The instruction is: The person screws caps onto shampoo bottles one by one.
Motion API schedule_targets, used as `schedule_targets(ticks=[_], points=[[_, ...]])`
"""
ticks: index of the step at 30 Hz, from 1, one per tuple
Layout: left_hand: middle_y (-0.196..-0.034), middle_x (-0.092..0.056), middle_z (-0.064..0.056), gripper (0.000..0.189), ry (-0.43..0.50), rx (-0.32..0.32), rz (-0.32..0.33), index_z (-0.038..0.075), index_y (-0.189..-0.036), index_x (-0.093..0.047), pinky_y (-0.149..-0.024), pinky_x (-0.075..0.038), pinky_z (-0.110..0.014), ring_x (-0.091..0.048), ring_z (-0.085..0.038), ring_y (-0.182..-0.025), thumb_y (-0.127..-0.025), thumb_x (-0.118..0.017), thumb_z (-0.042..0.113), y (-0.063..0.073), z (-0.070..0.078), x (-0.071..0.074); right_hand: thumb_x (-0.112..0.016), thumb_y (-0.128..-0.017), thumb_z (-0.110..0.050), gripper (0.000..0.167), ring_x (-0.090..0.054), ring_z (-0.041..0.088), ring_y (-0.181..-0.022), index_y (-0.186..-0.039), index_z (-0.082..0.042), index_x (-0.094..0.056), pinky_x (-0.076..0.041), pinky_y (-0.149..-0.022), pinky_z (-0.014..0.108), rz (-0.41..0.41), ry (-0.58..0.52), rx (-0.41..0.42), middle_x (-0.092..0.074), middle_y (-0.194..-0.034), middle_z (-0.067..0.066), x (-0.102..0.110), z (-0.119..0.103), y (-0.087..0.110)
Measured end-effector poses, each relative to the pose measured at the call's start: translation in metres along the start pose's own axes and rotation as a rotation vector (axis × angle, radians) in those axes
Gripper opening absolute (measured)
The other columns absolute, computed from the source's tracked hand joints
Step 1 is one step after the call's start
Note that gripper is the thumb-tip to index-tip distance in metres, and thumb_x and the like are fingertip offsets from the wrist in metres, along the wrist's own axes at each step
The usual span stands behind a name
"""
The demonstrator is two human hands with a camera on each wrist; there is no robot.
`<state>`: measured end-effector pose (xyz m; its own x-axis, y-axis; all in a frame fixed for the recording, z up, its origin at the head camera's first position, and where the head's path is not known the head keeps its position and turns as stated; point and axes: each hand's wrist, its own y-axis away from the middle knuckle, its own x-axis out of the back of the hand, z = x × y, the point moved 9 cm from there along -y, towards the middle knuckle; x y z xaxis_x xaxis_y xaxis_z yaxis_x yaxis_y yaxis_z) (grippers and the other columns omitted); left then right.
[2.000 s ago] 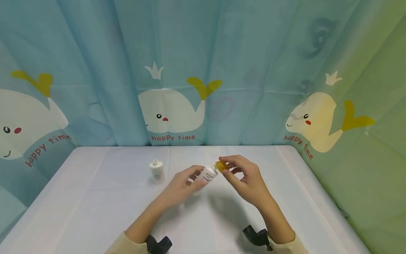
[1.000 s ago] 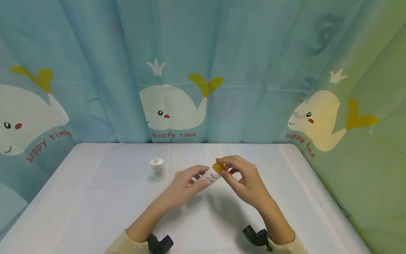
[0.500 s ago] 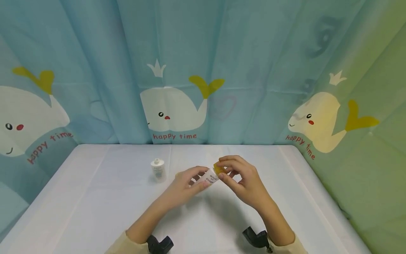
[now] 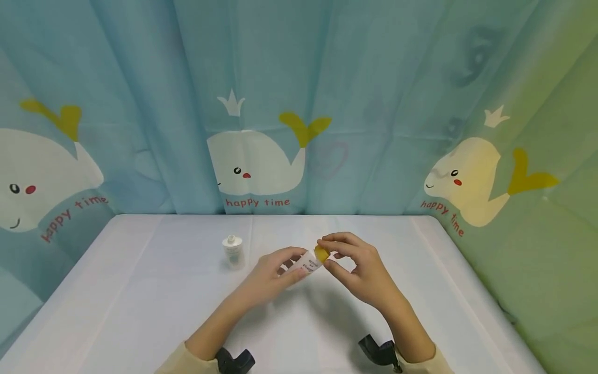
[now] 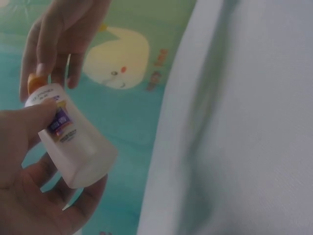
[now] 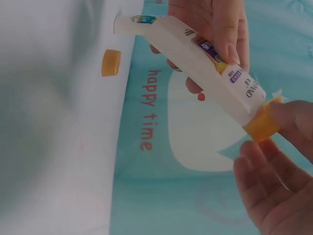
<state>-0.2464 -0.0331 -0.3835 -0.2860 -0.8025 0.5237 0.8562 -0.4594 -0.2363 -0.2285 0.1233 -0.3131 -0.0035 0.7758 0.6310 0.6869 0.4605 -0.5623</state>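
Note:
My left hand (image 4: pixel 271 275) holds a white, flat lotion bottle (image 4: pixel 303 264), tilted with its top up and to the right; the thumb lies over its printed label in the left wrist view. An orange cap (image 4: pixel 322 253) sits on the bottle's neck. My right hand (image 4: pixel 357 265) has its thumb and fingertips at this cap, pinching it from the sides, as the right wrist view (image 6: pixel 263 121) shows from close by. A second white bottle (image 4: pixel 233 251), without a cap, stands upright on the table behind my left hand.
Another orange cap (image 6: pixel 111 62) lies on the white table (image 4: pixel 140 301) near the second bottle; my left hand hides it in the head view. A curtain (image 4: pixel 374 104) with whale prints hangs behind the table. Black wrist mounts (image 4: pixel 380 352) sit at both cuffs.
Two seconds ago the orange cap was held at the neck, which still showed. Now it covers the neck, and my right fingers have shifted around it. The left hand has hardly moved.

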Motion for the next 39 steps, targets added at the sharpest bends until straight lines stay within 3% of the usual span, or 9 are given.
schedule_targets(ticks=[5, 13, 22, 32, 39], points=[[-0.116, -0.066, 0.011, 0.040, -0.002, 0.004, -0.013, 0.024, -0.133, -0.059, -0.084, -0.053, -0.030, -0.059, -0.010, -0.100, -0.097, -0.064, 0.041, 0.0006, 0.0007, -0.0033, -0.074, -0.090, -0.013, 0.032, -0.065, 0.014, -0.110, -0.122, -0.014, -0.071, -0.057, -0.083, 0.030, 0.001, 0.021, -0.010, -0.064, -0.129, -0.001, -0.0007, 0.0014, 0.0007], [-0.118, -0.065, 0.011, 0.041, 0.022, -0.006, -0.025, 0.024, -0.134, -0.059, -0.085, -0.052, -0.031, -0.059, -0.010, -0.102, -0.097, -0.064, 0.041, -0.0005, 0.0032, -0.0050, -0.073, -0.091, -0.010, 0.032, -0.067, 0.013, -0.099, -0.122, -0.013, -0.068, -0.057, -0.073, 0.026, 0.020, -0.023, 0.039, -0.068, -0.121, 0.001, -0.0009, -0.0022, -0.0001], [-0.115, -0.065, 0.011, 0.039, 0.023, 0.013, -0.005, 0.024, -0.133, -0.059, -0.085, -0.053, -0.032, -0.058, -0.011, -0.101, -0.097, -0.065, 0.039, 0.0008, 0.0033, -0.0016, -0.076, -0.089, -0.009, 0.031, -0.070, 0.013, -0.089, -0.118, -0.010, -0.064, -0.057, -0.068, 0.025, 0.032, -0.043, 0.038, -0.069, -0.112, 0.000, -0.0012, -0.0005, -0.0004], [-0.116, -0.066, 0.008, 0.040, 0.030, 0.019, 0.001, 0.021, -0.134, -0.059, -0.084, -0.053, -0.033, -0.059, -0.014, -0.102, -0.098, -0.064, 0.037, 0.0014, 0.0008, 0.0020, -0.073, -0.085, 0.003, 0.040, -0.069, 0.014, -0.097, -0.122, -0.009, -0.067, -0.059, -0.074, 0.030, 0.014, -0.050, 0.043, -0.066, -0.123, 0.002, -0.0011, -0.0017, 0.0009], [-0.116, -0.065, 0.010, 0.040, 0.027, 0.029, -0.009, 0.023, -0.134, -0.058, -0.084, -0.053, -0.031, -0.058, -0.012, -0.102, -0.097, -0.064, 0.038, 0.0016, 0.0005, 0.0009, -0.078, -0.086, -0.008, 0.036, -0.066, 0.014, -0.103, -0.121, -0.013, -0.068, -0.059, -0.077, 0.031, 0.017, -0.013, 0.030, -0.067, -0.121, -0.001, 0.0001, -0.0001, 0.0004]])
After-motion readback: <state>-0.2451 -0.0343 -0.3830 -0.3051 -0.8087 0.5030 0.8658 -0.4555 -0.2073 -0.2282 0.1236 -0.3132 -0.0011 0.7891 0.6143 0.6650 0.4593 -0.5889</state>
